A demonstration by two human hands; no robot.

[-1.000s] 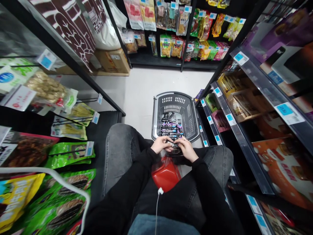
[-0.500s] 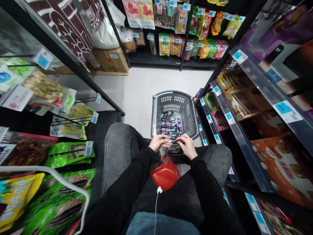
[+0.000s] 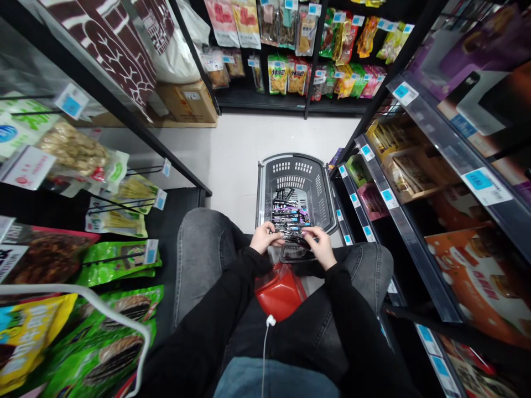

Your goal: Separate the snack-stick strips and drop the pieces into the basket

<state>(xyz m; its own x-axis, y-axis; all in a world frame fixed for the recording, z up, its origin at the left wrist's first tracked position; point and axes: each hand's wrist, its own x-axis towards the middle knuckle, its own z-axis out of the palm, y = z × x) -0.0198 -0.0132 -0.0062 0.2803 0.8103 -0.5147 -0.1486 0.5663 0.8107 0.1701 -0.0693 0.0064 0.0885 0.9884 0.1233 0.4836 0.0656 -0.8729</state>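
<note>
I crouch in a shop aisle over a grey plastic basket point(image 3: 319, 185) standing on the pale floor. Several slim dark and purple snack sticks point(image 3: 288, 213) lie in it. My left hand point(image 3: 265, 237) and my right hand point(image 3: 320, 246) meet at the basket's near rim, both with fingers curled round a small bunch of these sticks point(image 3: 294, 237). A red object point(image 3: 280, 290) sits between my knees, below the hands.
Black shelves with blue price tags point(image 3: 483, 182) line the right side, holding boxed goods. On the left hang green and yellow snack bags point(image 3: 118, 260). A cardboard box point(image 3: 188, 102) stands at the aisle's far end, under hanging packets point(image 3: 286, 74).
Both hands have moved slightly forward and up, from above the red object to the basket's near rim, still holding the bunch of sticks.
</note>
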